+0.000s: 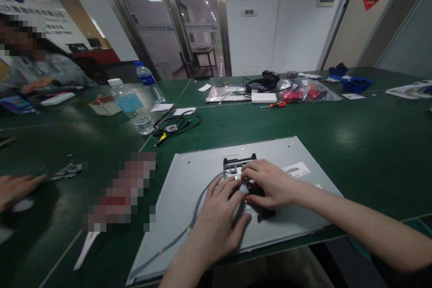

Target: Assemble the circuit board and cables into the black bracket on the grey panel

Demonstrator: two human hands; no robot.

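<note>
A flat light-grey metal panel (pixel 178 180), like the back of a display, lies on the table in front of me. A black plastic bracket (pixel 240 159) runs across its middle, partly covered by my hands. My right hand (pixel 270 184) has its thumb and fingers curled round a dark part of the bracket. From the other side, my left hand (pixel 221 211) bends its fingers over the same spot, its thumb lower down. Both sets of fingertips meet there, so the exact contact is hidden. A grey cable (pixel 195 209) leaves the bracket and crosses the panel's left side.
Left stand two water bottles (pixel 133 105) beside a coiled black cable (pixel 180 121). Further back lie an orange-handled screwdriver (pixel 277 105), a plastic bag with red items (pixel 305 92) and blue trays (pixel 357 84). A co-worker's hand (pixel 20 189) rests at the left; another person sits beyond.
</note>
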